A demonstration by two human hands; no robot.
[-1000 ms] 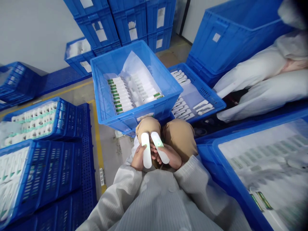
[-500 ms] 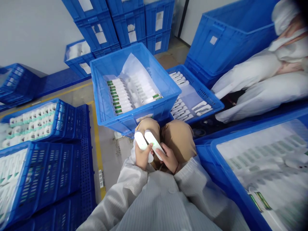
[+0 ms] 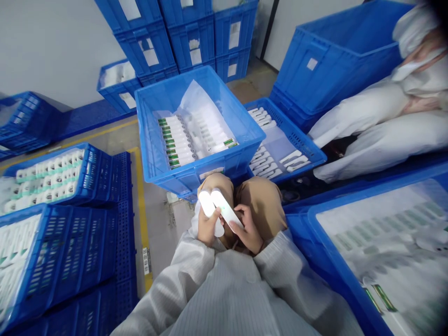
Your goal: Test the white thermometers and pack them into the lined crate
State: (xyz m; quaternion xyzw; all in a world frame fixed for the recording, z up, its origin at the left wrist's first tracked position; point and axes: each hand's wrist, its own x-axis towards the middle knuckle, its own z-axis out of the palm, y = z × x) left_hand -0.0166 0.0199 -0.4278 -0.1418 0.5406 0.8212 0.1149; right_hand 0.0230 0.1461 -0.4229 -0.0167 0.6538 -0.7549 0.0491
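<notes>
Above my lap are two long white plastic devices with rounded ends. My left hand [image 3: 207, 226] is closed around the left white device [image 3: 207, 203], its thumb reaching over to the second one. My right hand [image 3: 248, 229] grips the lower end of the right white device [image 3: 224, 207], which shows a small green glow on its face. The upper ends of the two lie close together, and both tilt up and left. Just beyond my knees stands a blue bin [image 3: 168, 173] holding rows of white devices with green ends [image 3: 177, 142].
A shallow blue crate [image 3: 317, 156] with white parts sits behind my right knee. On my right is a blue bin [image 3: 315, 228] of wrapped parts; a seated person in white [image 3: 378, 107] is beyond it. Blue crates [image 3: 77, 252] stand left, and stacked bins [image 3: 192, 42] at the back.
The right device has shifted slightly, its upper end coming nearer to the left one. My right fingers have moved a little up along its side. The view has shifted slightly.
</notes>
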